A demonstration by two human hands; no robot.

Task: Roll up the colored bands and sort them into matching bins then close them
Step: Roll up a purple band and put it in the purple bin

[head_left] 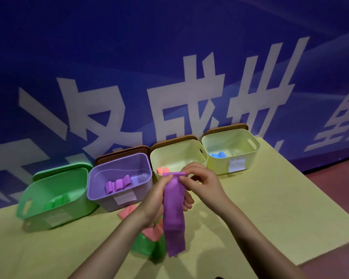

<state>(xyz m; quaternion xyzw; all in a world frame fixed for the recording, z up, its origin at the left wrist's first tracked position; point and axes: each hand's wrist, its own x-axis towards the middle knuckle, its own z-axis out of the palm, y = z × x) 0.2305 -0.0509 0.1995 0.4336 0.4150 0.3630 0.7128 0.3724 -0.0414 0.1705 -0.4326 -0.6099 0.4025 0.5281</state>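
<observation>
Head view: both hands, left grip (159,195) and right grip (199,179), pinched the purple band (173,208) at its top edge, tail hanging toward six o'clock; best rolled tight and even, then dropped in the purple bin (101,178) at ten o'clock

- Large white Chinese characters are running across the blue wall banner (169,57); "成" and "世" are reading clearly at centre frame.
- White labels (125,197) on the bins are showing no legible text.
</observation>
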